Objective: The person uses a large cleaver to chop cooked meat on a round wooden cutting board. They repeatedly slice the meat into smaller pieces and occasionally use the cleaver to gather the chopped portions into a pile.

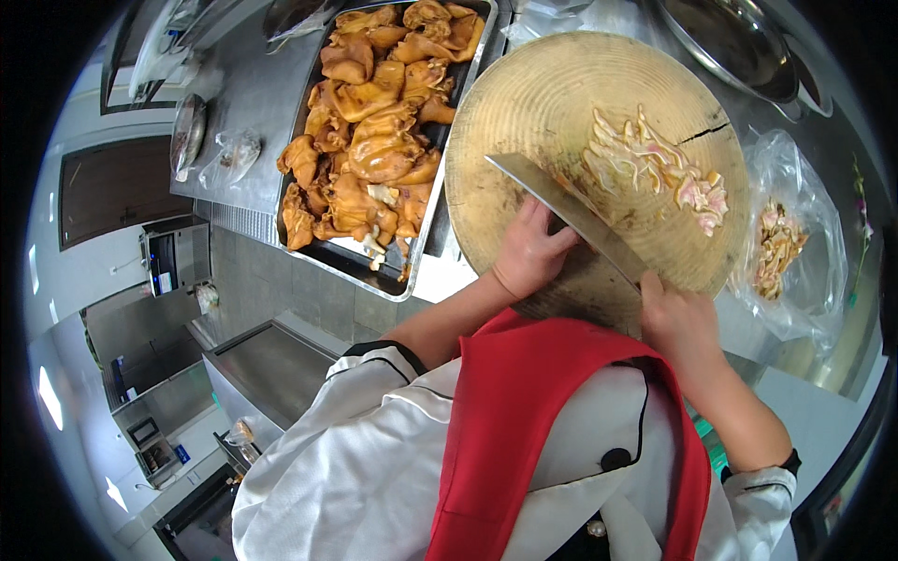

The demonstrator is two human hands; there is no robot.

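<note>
My right hand (673, 315) grips the handle of a cleaver (575, 214), its broad blade slanting up and left over a round wooden chopping block (526, 91). Beside the blade, on its near left side, my left hand (537, 245) rests with bent fingers at the block; the blade hides part of what lies under the fingertips, and whether they hold something cannot be told. A brown strip of meat (579, 193) shows along the blade's far edge. Farther right on the block lie thin slices of what look like pig's ear (649, 154), with pinkish pieces at their right end.
Left of the block, a metal tray (428, 231) holds many browned, cooked pig's ears (382, 140). A clear plastic bag (807, 245) with sliced meat (779, 245) lies to the right. A large metal bowl (736, 42) stands at the back right. The block has a dark crack.
</note>
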